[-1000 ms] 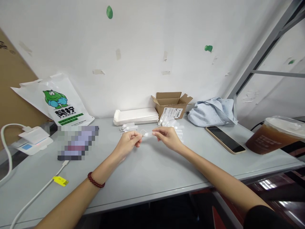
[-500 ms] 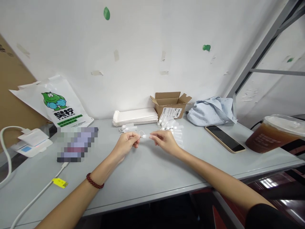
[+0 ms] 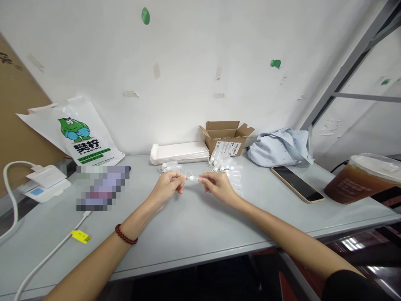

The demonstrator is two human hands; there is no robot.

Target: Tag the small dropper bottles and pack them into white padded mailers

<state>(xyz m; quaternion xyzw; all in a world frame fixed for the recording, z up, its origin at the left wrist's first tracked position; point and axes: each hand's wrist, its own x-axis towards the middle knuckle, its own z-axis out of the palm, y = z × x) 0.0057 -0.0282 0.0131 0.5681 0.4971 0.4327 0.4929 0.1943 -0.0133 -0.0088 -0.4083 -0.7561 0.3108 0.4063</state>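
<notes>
Between my hands, over the table, is a small white cap-like piece with a thin loop of cord standing up from it. My left hand is closed in a pinch at the cord side of the piece. From the right, my right hand pinches its other end, where a thin clear or shiny part shows. Behind the right hand lies a pile of clear tubes with white caps. A smaller group of similar clear tubes lies just beyond my left hand. My fingers hide most of what they grip.
A stack of white sleeves or envelopes and an open cardboard box stand against the wall. To the right are a light-blue cloth bag, a phone and a drink cup. A charging cable crosses the left side.
The view has shifted slightly. Both hands stay nearly in place, pinching; the right fingertips now sit closer against the white piece's end.
</notes>
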